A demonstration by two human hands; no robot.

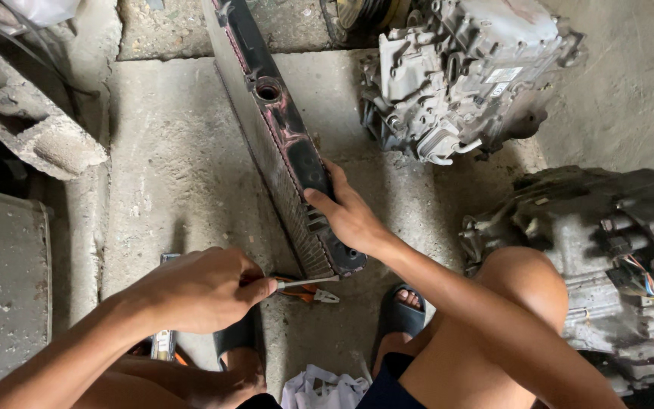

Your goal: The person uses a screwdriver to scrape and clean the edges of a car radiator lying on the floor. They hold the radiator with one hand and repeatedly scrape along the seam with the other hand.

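Note:
A long car radiator (270, 113) with a black tank and a round filler neck stands on edge on the concrete floor. My right hand (347, 214) grips its near end from the right side. My left hand (204, 288) is closed around a thin metal tool (308, 282), whose tip points at the radiator's lower corner by the fins. A pair of orange-handled pliers (319, 295) lies on the floor just under the tool.
Two grey gearbox housings sit at the upper right (463, 68) and far right (615, 250). A broken concrete block (35, 129) lies at the left above a grey slab (1, 288). A white rag (323, 390) lies between my sandalled feet.

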